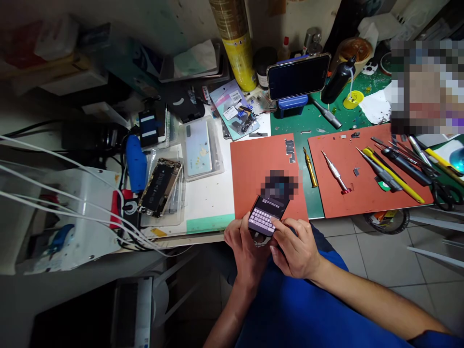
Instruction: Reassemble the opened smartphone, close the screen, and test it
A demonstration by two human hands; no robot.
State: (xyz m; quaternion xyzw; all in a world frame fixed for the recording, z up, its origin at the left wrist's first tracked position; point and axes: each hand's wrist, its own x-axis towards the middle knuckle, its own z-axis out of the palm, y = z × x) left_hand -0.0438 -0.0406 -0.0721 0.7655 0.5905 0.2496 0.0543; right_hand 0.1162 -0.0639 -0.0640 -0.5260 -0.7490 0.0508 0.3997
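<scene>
A smartphone [263, 220] with a lit on-screen keyboard is tilted over the front edge of the right-hand part of the bench. My left hand [247, 246] grips its lower left side, fingers wrapped round the edge and partly hidden behind it. From the right, my right hand [297, 247] reaches over the lower corner, a fingertip at the keyboard's right side. Its thumb stands apart from the curled fingers, and it seems to hold nothing. The phone's upper part is blurred out. Beneath lies an orange-brown mat [250, 164] with small metal shields [289, 151] at its top right.
Left of the mat lie an opened phone [159, 187] and a pale-backed phone [198, 146]. A second mat [333, 203] carries screwdrivers [335, 171], tweezers and scissors [449, 195]. Behind, a dark phone [299, 76] leans on a blue stand [292, 105]. White cables [90, 200] cross the left side.
</scene>
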